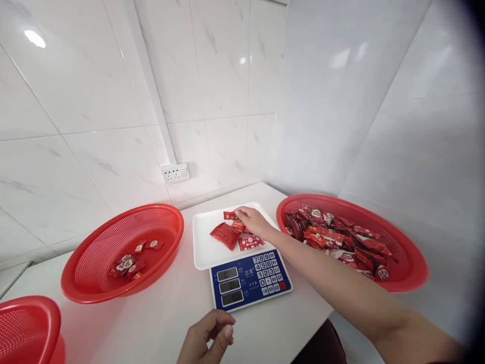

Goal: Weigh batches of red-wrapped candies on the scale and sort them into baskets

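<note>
My right hand (253, 222) pinches a small red snack packet (229, 215) over the white weighing tray (202, 247) of a digital scale. Beneath and beside it, several red packets lie on the tray, among them a larger plain red packet (226, 235) and a patterned red-and-white packet (251, 242). The scale's blue panel (250, 280) with keypad and displays faces me; its digits are too faint to read surely. In front of the scale, near the bottom of the view, my left hand (210, 336) is loosely curled, thumb and forefinger apart, holding nothing.
On the right stands a red plastic basket (415, 268) heaped with red-wrapped snack packets. Another red basket (78, 273) at left holds a small pile of packets. A third basket (53, 316) is cut off at lower left. Behind the white table (151, 323), a tiled wall carries a socket (176, 173).
</note>
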{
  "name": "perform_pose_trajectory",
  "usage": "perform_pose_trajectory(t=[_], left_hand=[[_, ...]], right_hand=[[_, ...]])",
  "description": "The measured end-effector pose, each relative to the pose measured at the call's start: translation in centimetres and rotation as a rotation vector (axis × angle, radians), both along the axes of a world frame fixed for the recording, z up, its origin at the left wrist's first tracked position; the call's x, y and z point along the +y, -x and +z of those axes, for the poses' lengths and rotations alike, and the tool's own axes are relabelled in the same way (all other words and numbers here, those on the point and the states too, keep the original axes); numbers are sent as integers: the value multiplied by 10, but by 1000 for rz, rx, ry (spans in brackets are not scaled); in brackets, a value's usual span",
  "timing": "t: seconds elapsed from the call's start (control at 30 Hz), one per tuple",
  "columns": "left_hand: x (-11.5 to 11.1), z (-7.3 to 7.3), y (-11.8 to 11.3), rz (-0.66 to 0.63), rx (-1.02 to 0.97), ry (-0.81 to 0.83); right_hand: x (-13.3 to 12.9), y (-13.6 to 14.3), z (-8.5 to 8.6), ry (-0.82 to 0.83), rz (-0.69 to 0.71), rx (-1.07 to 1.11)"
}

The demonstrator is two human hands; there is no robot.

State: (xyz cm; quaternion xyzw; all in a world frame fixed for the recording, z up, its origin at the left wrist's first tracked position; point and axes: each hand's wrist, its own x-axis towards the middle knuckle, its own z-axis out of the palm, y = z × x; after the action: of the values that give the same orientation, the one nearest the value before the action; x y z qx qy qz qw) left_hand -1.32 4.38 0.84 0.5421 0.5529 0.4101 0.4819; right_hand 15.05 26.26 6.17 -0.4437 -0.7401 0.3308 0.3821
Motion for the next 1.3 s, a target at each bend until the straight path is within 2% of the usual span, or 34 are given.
perform_pose_trajectory(t=[0.07,0.13,0.2,0.27,0.33,0.4,0.6,0.7,0.87,1.03,1.3], left_hand=[[3,4,0,30,-10,-9],[9,11,0,66,-43,-47],[17,18,1,78,-55,-97],[24,24,0,67,-9,-127],[27,25,-2,58,57,-119],[28,25,-8,51,69,-109],[20,28,-32,-71,-49,-125],[20,30,-40,-137,-34,-111],[20,26,-53,-85,-3,-78],[18,22,-65,-112,-48,-102],[20,14,-61,-156,35,-92]], right_hand=[[-15,1,4,66,-46,202],[-42,4,5,142,-30,399],[-78,7,0,109,86,352],[-115,9,-9,81,188,203],[-142,8,-18,72,201,148],[-157,4,-26,107,188,151],[-164,-19,-38,272,231,244],[-168,-28,-42,276,239,249],[-173,-41,-48,174,240,154],[-175,-50,-58,116,237,105],[-180,-49,-61,255,230,154]])
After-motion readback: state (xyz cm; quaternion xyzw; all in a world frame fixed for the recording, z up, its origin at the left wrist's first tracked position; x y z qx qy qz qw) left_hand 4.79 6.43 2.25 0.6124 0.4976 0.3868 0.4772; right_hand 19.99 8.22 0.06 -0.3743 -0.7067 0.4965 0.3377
